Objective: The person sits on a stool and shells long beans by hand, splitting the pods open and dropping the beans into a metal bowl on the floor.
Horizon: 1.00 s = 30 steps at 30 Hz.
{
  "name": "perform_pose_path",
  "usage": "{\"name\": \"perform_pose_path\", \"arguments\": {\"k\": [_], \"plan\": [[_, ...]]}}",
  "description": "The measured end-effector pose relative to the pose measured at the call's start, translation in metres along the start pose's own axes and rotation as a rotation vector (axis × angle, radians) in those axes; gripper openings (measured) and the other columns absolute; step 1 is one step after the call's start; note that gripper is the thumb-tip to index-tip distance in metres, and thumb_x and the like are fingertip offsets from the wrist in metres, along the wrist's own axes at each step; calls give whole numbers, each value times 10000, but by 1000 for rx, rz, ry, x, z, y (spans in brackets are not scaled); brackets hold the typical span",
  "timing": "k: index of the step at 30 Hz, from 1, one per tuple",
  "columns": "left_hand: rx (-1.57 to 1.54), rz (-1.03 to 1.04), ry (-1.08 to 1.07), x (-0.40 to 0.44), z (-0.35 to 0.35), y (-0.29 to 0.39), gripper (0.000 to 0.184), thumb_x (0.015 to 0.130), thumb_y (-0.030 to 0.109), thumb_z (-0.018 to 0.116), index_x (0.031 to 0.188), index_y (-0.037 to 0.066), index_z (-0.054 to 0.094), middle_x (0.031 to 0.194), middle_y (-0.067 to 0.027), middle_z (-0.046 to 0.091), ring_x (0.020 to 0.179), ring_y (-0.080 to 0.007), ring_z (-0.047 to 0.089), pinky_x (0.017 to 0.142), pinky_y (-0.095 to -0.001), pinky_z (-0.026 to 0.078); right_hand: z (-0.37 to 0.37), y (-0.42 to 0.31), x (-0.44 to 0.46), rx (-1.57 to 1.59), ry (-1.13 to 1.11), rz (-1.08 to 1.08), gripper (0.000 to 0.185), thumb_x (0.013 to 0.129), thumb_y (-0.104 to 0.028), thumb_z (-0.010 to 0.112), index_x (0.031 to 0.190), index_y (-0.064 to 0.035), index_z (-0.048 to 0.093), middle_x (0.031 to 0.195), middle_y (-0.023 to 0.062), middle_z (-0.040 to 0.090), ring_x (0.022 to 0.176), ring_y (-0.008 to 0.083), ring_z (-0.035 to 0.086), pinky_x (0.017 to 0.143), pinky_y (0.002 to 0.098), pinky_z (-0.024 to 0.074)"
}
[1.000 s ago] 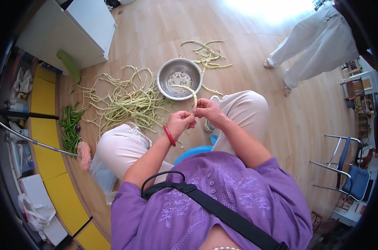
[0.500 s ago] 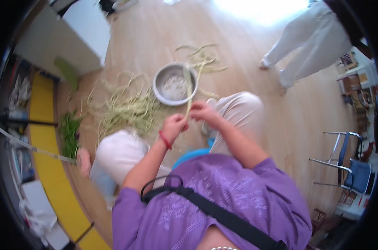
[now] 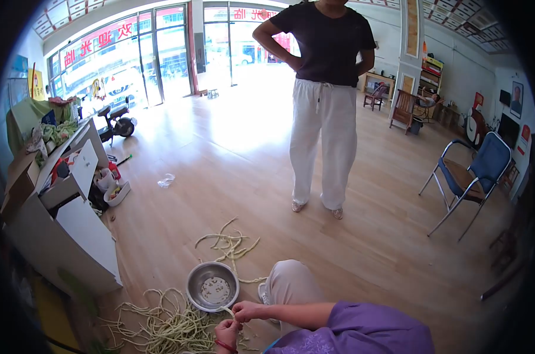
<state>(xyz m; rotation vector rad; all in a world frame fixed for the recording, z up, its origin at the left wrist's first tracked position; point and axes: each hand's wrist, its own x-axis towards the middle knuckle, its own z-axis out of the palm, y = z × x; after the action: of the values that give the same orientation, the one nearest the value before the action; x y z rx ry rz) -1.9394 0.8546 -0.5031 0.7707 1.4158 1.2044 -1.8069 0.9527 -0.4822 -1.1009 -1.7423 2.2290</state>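
My left hand (image 3: 227, 332), with a red bangle at its wrist, is closed on a pale green long bean (image 3: 228, 311). Touching the same bean from the right, my right hand (image 3: 248, 311) pinches it close to the left one. Just beyond the hands is a steel bowl (image 3: 234, 290) with small pieces in its bottom. A heap of long beans (image 3: 164, 324) lies on the floor to the left of the bowl, and a smaller bunch (image 3: 229, 243) lies behind it.
A person (image 3: 323, 112) in a dark top and white trousers stands ahead on the wooden floor (image 3: 250, 189). At the left is a white cabinet (image 3: 87, 236) with an open door. A blue chair (image 3: 477, 168) is at the right.
The camera view has tilted up, so the standing person, the windows and the room now show. Hands and bowl sit lower in view. Both hands are still on a bean.
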Motion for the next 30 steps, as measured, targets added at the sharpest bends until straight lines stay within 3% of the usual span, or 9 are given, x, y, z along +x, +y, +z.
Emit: {"name": "perform_pose_path", "arguments": {"k": [1, 4, 10, 15, 19, 22, 30], "plan": [[-4, -11, -1, -2, 2, 5, 196, 778, 152, 649, 700, -17, 588, 593, -54, 590, 508, -120, 552, 511, -233, 450, 0, -1, -1, 8, -4, -9, 134, 667, -176, 549, 771, -93, 537, 657, -28, 499, 579, 62, 450, 516, 202, 375], [138, -55, -112, -6, -4, 19, 234, 830, 235, 589, 886, 8, 597, 733, -37, 602, 617, -103, 539, 553, -221, 424, 0, -1, -4, 19, -3, -30, 134, 688, -199, 558, 763, -90, 532, 657, -28, 502, 588, 60, 464, 521, 204, 381], [7, -18, -152, -4, -4, 12, 224, 827, 226, 596, 883, 10, 601, 746, -43, 619, 627, -96, 552, 546, -211, 413, -3, 7, 5, -61, 4, -121, 170, 759, -228, 584, 799, -67, 546, 662, -18, 510, 596, 67, 475, 524, 217, 398], [-22, -84, -176, -10, -1, 24, 276, 808, 195, 624, 999, -1, 586, 843, -47, 621, 666, -108, 578, 547, -217, 460, -7, 11, 11, -26, 98, -164, 160, 764, -200, 598, 824, -60, 549, 663, -19, 509, 587, 64, 470, 516, 219, 391], [-16, -130, -222, -1, -11, 1, 307, 796, 208, 640, 1009, -4, 578, 844, -49, 615, 663, -116, 579, 552, -224, 470, -6, 9, 9, 36, 134, -216, 121, 726, -166, 591, 753, -62, 534, 614, -2, 493, 523, 78, 446, 463, 228, 365], [-29, -152, -226, -3, -9, 3, 319, 792, 213, 643, 1014, -6, 573, 836, -52, 612, 658, -119, 576, 552, -233, 477, -6, 7, 6, 24, 91, -197, 144, 760, -174, 603, 817, -57, 542, 646, -24, 492, 567, 61, 448, 501, 223, 376], [23, -157, -227, -2, -9, 3, 300, 811, 199, 616, 1025, -7, 570, 862, -71, 607, 686, -143, 583, 569, -250, 491, -6, 9, 8, 28, 74, -210, 136, 745, -171, 590, 792, -56, 536, 634, -13, 488, 552, 71, 443, 486, 229, 369]]}}
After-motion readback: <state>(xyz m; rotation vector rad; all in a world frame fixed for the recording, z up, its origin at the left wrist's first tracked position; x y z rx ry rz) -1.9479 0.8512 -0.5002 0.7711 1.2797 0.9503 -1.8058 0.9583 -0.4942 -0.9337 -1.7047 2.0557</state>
